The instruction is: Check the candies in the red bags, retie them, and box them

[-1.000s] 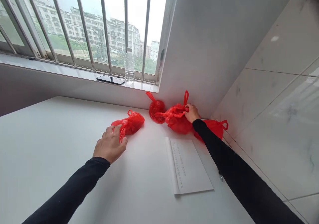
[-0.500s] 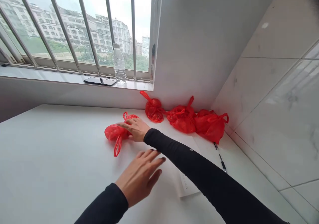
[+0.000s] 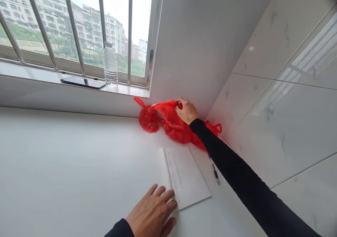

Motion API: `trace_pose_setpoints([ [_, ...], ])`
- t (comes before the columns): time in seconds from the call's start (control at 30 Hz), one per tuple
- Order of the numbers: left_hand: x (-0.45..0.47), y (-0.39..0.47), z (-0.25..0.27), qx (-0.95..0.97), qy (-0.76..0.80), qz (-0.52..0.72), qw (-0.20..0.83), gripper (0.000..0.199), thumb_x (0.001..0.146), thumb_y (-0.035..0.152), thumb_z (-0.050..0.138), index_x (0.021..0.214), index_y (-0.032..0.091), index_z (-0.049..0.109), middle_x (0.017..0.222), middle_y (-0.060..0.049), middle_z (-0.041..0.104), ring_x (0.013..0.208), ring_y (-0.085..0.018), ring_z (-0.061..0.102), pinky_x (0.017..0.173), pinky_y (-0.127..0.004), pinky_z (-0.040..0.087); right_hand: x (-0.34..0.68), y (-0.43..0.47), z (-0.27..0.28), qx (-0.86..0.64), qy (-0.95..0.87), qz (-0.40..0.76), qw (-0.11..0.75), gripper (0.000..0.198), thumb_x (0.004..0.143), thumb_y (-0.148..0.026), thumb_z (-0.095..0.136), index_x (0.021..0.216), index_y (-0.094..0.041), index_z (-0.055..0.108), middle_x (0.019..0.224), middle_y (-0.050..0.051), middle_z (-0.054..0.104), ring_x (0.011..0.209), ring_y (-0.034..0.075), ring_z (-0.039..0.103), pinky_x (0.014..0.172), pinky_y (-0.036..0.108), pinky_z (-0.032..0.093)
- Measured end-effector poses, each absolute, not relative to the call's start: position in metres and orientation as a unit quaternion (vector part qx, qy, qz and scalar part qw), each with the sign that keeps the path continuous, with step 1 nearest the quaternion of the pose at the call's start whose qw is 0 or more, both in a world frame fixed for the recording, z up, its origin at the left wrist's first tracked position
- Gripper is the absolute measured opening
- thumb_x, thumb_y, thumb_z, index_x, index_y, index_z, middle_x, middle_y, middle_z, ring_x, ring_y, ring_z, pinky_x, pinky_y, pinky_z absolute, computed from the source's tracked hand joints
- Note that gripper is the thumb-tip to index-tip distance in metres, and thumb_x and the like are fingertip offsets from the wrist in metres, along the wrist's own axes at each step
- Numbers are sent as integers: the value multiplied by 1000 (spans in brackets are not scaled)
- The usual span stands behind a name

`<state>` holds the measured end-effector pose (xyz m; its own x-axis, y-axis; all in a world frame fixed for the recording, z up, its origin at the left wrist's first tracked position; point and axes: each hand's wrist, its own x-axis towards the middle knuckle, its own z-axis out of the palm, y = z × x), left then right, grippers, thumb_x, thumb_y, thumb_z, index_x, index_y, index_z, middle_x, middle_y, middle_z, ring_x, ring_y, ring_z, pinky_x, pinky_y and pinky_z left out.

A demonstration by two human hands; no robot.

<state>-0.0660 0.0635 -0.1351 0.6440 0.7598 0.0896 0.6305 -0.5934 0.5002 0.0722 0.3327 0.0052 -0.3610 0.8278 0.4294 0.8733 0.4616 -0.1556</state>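
Observation:
My right hand [image 3: 187, 111] reaches to the back corner of the table, its thumb and fingers curled on the top of a red plastic bag [image 3: 168, 111]. That bag rests against the other red bags [image 3: 181, 135], and the borders between them are hard to make out. Left of it sits a knotted red bag [image 3: 149, 119] with rounded contents that I cannot identify. My left hand [image 3: 155, 210] hovers over or lies on the table in front, fingers stretched out, beside the lower left corner of an open booklet [image 3: 188, 173] with small printed marks.
A black pen [image 3: 216, 174] lies right of the booklet, near the tiled wall [image 3: 263, 131]. On the window sill stand a clear plastic bottle [image 3: 110, 66] and a flat dark phone or tablet [image 3: 83, 82]. Metal bars [image 3: 72, 26] cross the window.
My right hand has carried the red bag from the table's middle to the group at the back right. The view has turned right, and the booklet is now uncovered.

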Motion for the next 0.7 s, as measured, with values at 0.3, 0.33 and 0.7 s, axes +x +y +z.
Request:
trace_pose_setpoints([
  [0.3,-68,65,-101,870,426,35,247,26,86,22,51,104,23,71,109,-13,65,97,-32,61,81,-49,52,44,343,-49,-528,-836,-32,147,53,93,-24,60,146,-21,50,141,16,50,132,29,44,113,44,34],
  [0.33,-68,65,-98,868,430,24,248,29,85,22,52,106,22,71,112,-14,64,98,-33,61,82,-50,52,26,343,-63,-508,-852,-11,127,53,95,-29,60,146,-24,50,141,13,52,132,27,45,113,41,35],
  [0.7,-74,63,-97,865,427,-6,266,60,77,22,66,136,26,61,125,-14,61,104,-35,60,86,-56,53,-39,343,-132,-502,-858,93,55,39,98,-36,64,131,-17,59,129,11,61,112,26,63,96,49,55],
])
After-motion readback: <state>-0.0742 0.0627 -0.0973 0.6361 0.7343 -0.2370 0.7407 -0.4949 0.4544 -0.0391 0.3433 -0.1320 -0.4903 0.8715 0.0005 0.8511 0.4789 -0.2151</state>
